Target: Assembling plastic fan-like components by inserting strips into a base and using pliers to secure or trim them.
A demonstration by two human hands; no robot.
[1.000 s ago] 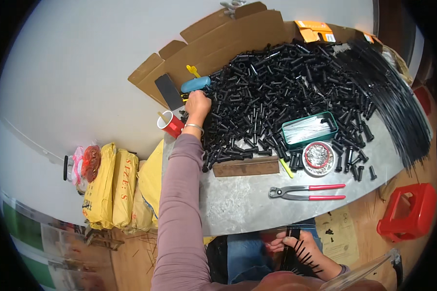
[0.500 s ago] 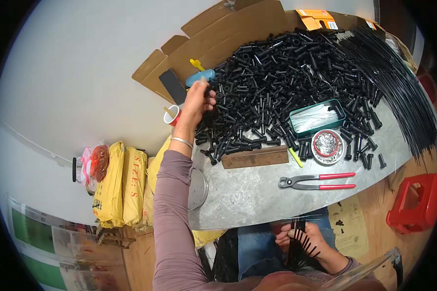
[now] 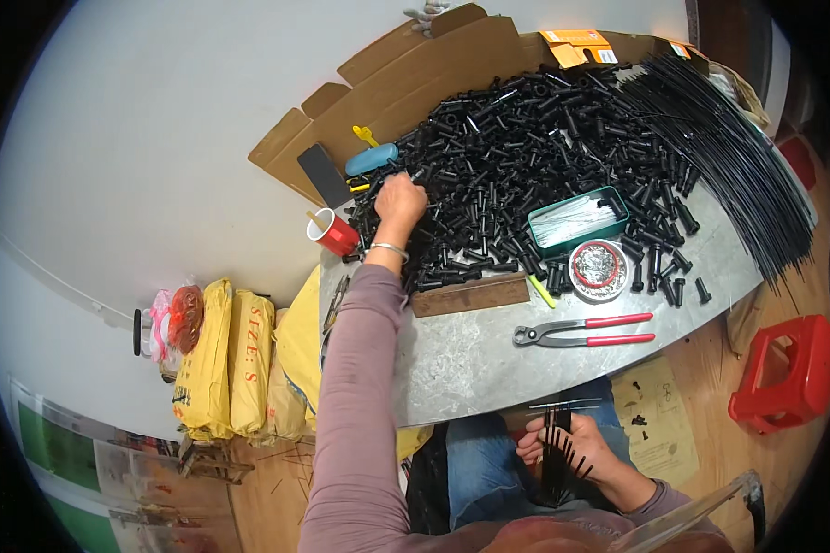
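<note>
Left hand (image 3: 401,201): fingers curled at parts heap (image 3: 498,157) near table's (image 3: 470,369) left edge, hold hidden, cannot tell | right hand (image 3: 592,446): closed on black rods (image 3: 555,465) just off near edge | best: pinch parts singly, rods steady

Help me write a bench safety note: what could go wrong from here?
The red cup stands beside the wrist of the left hand, so a sideways sweep might tip it. The right hand holds fanned thin black rods over the lap; some could slip from its grip. The lone black piece near the edge of the table might roll off if bumped.
</note>
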